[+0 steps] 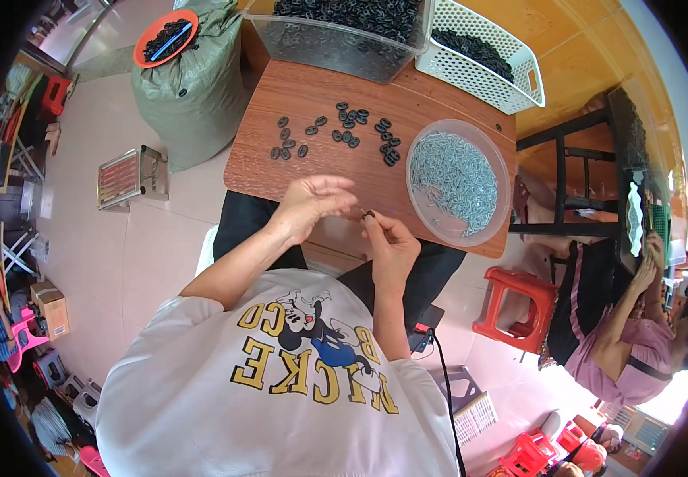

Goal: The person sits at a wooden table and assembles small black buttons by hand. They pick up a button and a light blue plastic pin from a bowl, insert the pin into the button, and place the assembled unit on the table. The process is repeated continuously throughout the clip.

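My right hand [392, 245] pinches a small dark piece [369, 215] between thumb and fingertips, just off the table's near edge. It looks like the black oval pieces on the table. Close by on its left, my left hand [312, 208] has thumb and fingers drawn together toward that piece; whatever is in its fingertips is too small to make out. Beyond my hands, black oval pieces [348, 119] with holes lie in loose groups on the brown wooden table [280, 179]. To the right stands a round clear tub [455, 183] of small silvery screw-like pins.
A clear bin [320, 40] of black pieces and a white perforated basket [531, 87] stand at the back. Left of the table, a stuffed sack [193, 103] bears an orange plate [189, 20]. A red stool [511, 306] and a seated person [622, 350] are at right.
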### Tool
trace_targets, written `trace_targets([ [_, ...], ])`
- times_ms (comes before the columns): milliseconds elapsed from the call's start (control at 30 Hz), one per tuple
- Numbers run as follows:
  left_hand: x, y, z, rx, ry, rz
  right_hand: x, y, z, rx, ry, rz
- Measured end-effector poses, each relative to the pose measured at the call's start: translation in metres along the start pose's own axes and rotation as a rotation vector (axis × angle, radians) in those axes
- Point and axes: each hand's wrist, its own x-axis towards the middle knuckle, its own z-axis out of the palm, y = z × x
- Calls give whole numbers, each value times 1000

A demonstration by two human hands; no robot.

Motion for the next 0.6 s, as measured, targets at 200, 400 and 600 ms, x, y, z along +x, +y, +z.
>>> trace_targets([
  [200,42,33,10,983,182,567,4,3,-5,37,0,-44],
  [400,67,19,9,1252,215,768,-4,-2,-6,13,-15,-13],
  [600,43,5,-1,1186,91,876,-1,1,-8,41,-29,27],
])
